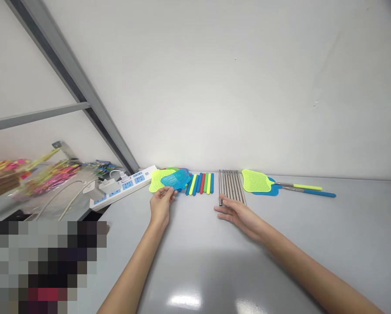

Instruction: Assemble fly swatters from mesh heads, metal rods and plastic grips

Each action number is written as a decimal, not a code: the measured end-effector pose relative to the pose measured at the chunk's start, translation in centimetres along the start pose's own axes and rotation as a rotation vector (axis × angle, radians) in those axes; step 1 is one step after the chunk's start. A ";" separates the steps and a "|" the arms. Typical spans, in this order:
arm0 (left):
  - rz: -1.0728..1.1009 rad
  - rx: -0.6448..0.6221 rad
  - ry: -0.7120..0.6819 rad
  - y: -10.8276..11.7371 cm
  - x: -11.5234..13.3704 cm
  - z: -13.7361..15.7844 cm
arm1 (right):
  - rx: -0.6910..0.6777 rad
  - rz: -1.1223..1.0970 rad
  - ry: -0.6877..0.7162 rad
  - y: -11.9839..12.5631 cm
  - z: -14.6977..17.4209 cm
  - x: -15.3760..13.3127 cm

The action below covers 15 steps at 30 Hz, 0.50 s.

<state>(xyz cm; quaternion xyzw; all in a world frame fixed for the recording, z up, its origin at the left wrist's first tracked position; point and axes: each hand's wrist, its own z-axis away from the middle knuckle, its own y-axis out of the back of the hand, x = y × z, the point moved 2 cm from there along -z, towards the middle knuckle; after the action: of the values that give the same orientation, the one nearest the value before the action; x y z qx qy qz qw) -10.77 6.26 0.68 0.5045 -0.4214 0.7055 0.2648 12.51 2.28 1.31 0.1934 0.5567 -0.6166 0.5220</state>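
One head-worn view, forward and down over the near grey table (192,244) toward the pale wall (234,96)

A white power strip (134,184) is laid slantwise on the grey bench (280,244), with white plugs (109,186) seated in its sockets (127,184). To its left, pale cables (67,208) are trailed and pink and yellow items (56,174) are heaped in clear plastic. Behind it, a grey metal frame (80,87) and a white wall (247,87) are seen

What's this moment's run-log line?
left hand: at blue swatter head | right hand: at metal rods | grips: unclear | coloured handles: in row
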 end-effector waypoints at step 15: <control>0.245 -0.144 0.196 -1.9 1.3 1.9 | -0.097 -0.043 0.016 -0.3 -0.2 0.4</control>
<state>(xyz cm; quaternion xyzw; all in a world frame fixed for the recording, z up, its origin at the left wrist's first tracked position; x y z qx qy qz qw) -8.81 5.53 2.78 0.3578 -0.5012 0.7465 0.2520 12.06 2.29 1.05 0.1607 0.5939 -0.5985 0.5130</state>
